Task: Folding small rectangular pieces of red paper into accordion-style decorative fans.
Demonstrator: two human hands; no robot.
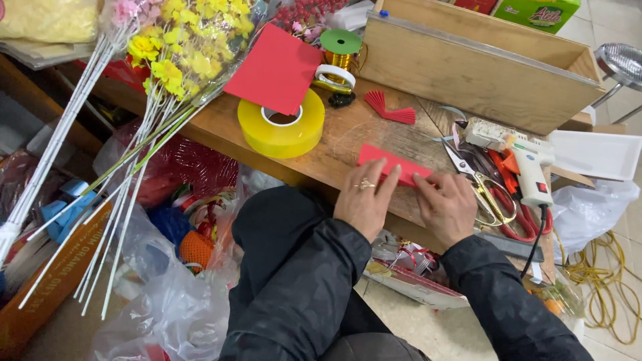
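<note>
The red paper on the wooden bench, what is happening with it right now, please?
A person in a dark jacket presses a folded strip of red paper flat on the wooden bench with both bare hands. The left hand, wearing a ring, and the right hand each have fingertips on the strip. Nearby lie a yellow tape roll, a red paper sheet, a small pleated red fan, scissors and a white glue gun.

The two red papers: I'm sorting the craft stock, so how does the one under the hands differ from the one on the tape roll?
The folded red strip is narrow, flat on the bench, pressed by both hands; the red sheet is large, unfolded, propped against the yellow tape roll, untouched. Both look the same red.
</note>
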